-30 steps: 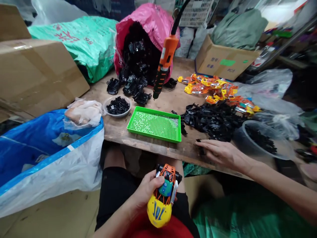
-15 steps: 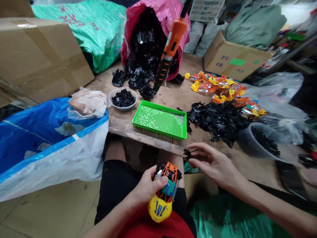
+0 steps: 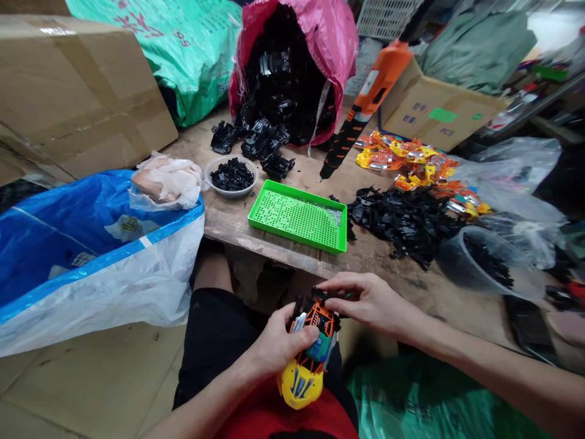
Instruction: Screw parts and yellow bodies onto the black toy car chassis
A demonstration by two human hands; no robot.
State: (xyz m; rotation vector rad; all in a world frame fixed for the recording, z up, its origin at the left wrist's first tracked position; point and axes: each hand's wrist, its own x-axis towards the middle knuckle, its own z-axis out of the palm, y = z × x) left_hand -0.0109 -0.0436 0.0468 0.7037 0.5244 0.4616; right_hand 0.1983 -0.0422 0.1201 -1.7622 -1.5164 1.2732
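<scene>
My left hand [image 3: 286, 341] is closed around a toy car [image 3: 301, 381] with a yellow hood, an orange frame and black wheels, held over my lap. At the car's far end, my right hand [image 3: 354, 299] pinches a small black plastic part [image 3: 319, 294] against it; my fingers partly cover the part. On the table beyond lies a green perforated tray [image 3: 297, 238] with small screws in it. An orange and black electric screwdriver [image 3: 365, 103] hangs tip down over the table behind the tray.
Black plastic parts [image 3: 406, 222] are heaped right of the tray, near orange-yellow car shells [image 3: 411, 161]. A bowl [image 3: 231, 177] of black pieces stands left. A pink sack [image 3: 329, 42] spills black chassis. A tilted clear tub [image 3: 525, 280] sits right, a blue-lined bag [image 3: 173, 228] left.
My right hand has moved left with the black part and brought it to the far end of the toy car. The screwdriver has swung right.
</scene>
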